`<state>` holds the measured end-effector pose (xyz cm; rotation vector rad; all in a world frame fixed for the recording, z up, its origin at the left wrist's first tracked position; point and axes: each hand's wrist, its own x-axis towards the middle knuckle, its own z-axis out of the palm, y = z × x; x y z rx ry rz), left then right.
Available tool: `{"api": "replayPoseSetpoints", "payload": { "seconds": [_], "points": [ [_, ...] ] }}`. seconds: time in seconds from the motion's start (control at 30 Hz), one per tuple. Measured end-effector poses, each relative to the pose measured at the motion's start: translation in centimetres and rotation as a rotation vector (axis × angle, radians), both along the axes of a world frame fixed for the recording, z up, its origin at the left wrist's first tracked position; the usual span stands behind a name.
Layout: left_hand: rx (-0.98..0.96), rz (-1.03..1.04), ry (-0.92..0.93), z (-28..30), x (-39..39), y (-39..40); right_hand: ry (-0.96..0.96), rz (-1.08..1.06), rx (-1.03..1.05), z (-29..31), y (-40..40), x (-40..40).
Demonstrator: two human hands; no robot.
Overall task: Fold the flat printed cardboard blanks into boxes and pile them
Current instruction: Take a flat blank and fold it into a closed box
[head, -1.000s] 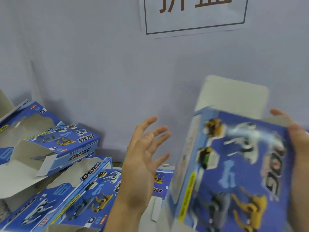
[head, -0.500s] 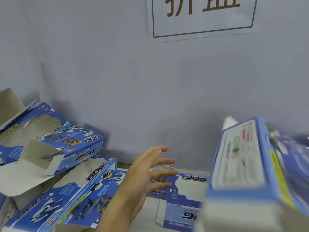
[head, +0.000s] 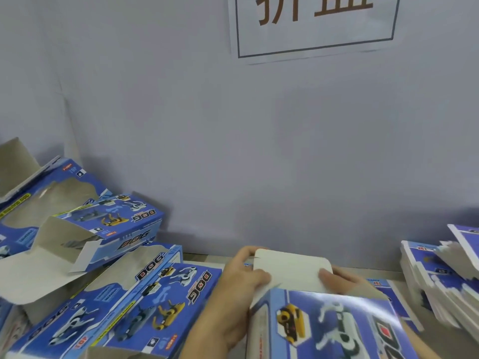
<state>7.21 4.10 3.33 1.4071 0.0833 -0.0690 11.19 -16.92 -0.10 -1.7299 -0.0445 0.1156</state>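
box: a blue printed carton [head: 331,325] stands low in the middle of the view, part-formed, its printed face toward the camera and its far end open.
flap: the pale end flap [head: 291,272] stands up from the far end of the box, not yet tucked in.
left hand: the left hand [head: 241,283] grips the left side of the box at the flap's left edge, fingers curled over the flap's corner and thumb pressed on its near face.
right hand: the right hand [head: 347,282] is on the right side of the box, thumb pressed on the flap's near face; the other fingers are hidden behind the card, so how wide they are I cannot tell.
pile: folded boxes [head: 124,288] lie in a loose heap left of the box, several with end flaps open.
blanks: flat blanks [head: 440,275] sit stacked right of the box; one more lies flat under it.
sign: a paper sign [head: 315,24] hangs on the wall above the box.
step: probably closing the far end.
risk: uneven thumb pressure could crease the flap off its score line, or the flap could catch on the box wall and buckle.
risk: squeezing the sides may skew the box so the flap will not seat.
risk: the heap at left looks unsteady; another box dropped on it could slide off.
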Motion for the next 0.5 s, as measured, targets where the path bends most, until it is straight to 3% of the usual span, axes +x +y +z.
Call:
{"api": "replayPoseSetpoints", "payload": {
  "seconds": [0.07,0.5],
  "points": [
    [0.046,-0.016,0.021,-0.23,-0.02,-0.62,0.014,-0.049,-0.061,-0.29,0.10,-0.13],
    [0.100,0.005,-0.079,-0.36,-0.08,-0.67,-0.153,0.080,0.106,0.06,0.09,-0.89]
  ]
}}
